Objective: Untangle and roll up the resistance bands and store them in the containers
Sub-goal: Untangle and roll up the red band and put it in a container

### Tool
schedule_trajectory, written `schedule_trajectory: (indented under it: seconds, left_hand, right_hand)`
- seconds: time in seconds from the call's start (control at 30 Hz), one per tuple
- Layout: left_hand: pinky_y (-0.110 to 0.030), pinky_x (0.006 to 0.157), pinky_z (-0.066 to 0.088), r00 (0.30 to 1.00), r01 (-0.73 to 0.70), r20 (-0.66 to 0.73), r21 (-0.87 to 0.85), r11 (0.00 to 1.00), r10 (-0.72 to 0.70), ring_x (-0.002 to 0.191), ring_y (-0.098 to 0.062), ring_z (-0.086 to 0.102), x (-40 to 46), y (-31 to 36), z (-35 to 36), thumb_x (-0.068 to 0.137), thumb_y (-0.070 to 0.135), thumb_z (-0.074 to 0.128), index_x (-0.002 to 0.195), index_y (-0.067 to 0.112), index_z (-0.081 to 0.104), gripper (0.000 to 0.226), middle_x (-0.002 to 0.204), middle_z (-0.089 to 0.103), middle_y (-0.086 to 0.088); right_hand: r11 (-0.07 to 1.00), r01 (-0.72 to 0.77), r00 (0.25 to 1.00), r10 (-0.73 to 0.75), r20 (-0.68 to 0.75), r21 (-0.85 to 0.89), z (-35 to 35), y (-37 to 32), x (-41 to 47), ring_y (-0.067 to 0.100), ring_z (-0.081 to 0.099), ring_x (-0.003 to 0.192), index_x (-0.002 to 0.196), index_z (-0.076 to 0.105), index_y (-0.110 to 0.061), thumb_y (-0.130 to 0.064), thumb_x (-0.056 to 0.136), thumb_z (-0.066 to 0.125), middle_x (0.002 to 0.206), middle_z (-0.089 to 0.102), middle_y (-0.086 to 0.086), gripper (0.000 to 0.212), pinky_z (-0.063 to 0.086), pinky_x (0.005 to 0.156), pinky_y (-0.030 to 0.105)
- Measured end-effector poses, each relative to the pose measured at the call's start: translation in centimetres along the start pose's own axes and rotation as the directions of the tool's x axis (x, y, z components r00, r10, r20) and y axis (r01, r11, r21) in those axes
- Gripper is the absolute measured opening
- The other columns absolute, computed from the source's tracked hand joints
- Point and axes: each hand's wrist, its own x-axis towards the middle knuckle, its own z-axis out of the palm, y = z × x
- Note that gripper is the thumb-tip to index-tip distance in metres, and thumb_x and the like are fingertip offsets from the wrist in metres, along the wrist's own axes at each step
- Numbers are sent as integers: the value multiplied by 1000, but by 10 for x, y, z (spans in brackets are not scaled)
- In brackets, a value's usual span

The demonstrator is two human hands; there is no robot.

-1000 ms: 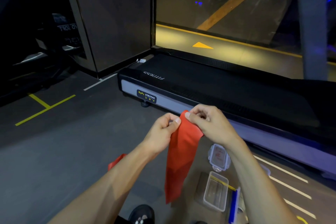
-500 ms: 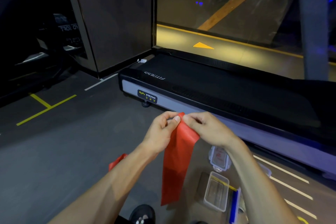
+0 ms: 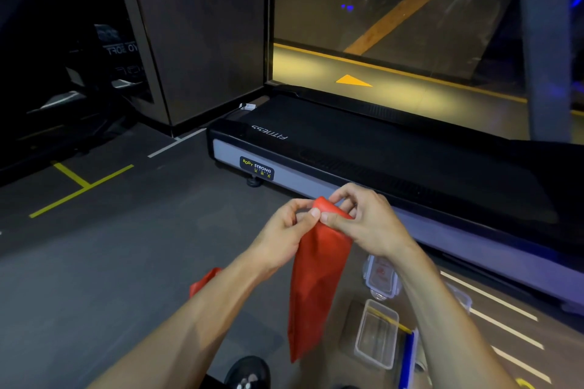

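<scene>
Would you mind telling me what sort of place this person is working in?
Most likely a gym: a treadmill labelled "Body Strong Fitness" sits on a dark floor with taped lines, and both hands hold a red resistance band.

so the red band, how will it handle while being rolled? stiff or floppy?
Likely floppy: the red band hangs limp below both hands and creases along its length. Probably light, since the left hand and right hand carry it by a fingertip pinch at its top. The started roll there may well spring open if released.
</scene>
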Motion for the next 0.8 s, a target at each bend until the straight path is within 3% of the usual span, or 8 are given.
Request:
schedule_trajectory:
  seconds: [0.1, 0.2, 0.27, 0.37, 0.47, 0.67, 0.8]
  left_hand:
    - [-35, 83, 55, 1000, -7, 30, 81, 997, 4, 91, -28, 68, -2, 0, -2, 104, 15, 51, 122, 1, 52, 22, 101, 74, -21]
    - [-26, 70, 53, 999, -23, 44, 138, 990, 17, 74, -14, 65, -4, -3, 0, 103, 9, 52, 106, 8, 55, 4, 83, 72, -1]
    - [-27, 65, 47, 998, -63, 0, 207, 976, 65, 68, -13, 56, -3, -3, 0, 103, 13, 55, 96, 9, 59, 10, 75, 65, 3]
    - [-34, 74, 47, 992, -119, -16, 268, 956, 128, 78, -16, 57, -4, -1, -2, 101, 22, 58, 95, 5, 68, 20, 83, 67, -5]
    - [-42, 85, 50, 996, -84, -4, 198, 977, 87, 86, -21, 61, -4, 0, -2, 104, 17, 56, 101, 9, 74, 20, 91, 71, -8]
    - [-35, 73, 44, 999, -9, 38, 47, 999, 7, 82, -26, 52, -1, 5, -4, 93, 30, 61, 100, 5, 73, 28, 87, 62, -16]
    - [-31, 67, 43, 999, -44, -5, 48, 998, 45, 70, -18, 52, 2, 7, -5, 94, 29, 66, 85, 17, 75, 17, 80, 57, -15]
  right_hand:
    - [999, 24, 999, -25, -43, -28, -2, 1, 0, 10, 63, 61, 93, 68, -27, -33, 82, 84, 72, 70, -2, 21, 54, 61, 36]
    - [999, 38, 997, -40, -73, -32, -6, 0, 0, 3, 56, 57, 94, 68, -27, -33, 82, 84, 69, 67, -6, 21, 51, 60, 30]
    - [999, 45, 995, -47, -86, -26, -8, -1, 0, 3, 55, 57, 95, 68, -27, -33, 82, 84, 70, 66, -6, 21, 52, 61, 33]
    - [998, 55, 993, -57, -102, -18, -9, -2, -1, 2, 55, 57, 95, 68, -26, -31, 83, 84, 73, 66, -6, 21, 53, 62, 34]
    - [999, 52, 993, -53, -105, -12, -12, -1, 0, 3, 56, 59, 94, 68, -27, -32, 83, 83, 75, 67, -4, 19, 52, 61, 32]
    - [999, 37, 996, -35, -80, 21, -12, -1, -1, -2, 54, 58, 95, 72, -20, -30, 90, 78, 77, 69, -2, 13, 45, 57, 17]
    - [1000, 17, 999, -16, -41, 24, -11, 0, 1, 4, 52, 57, 91, 73, -20, -35, 94, 73, 76, 71, 6, 16, 44, 58, 26]
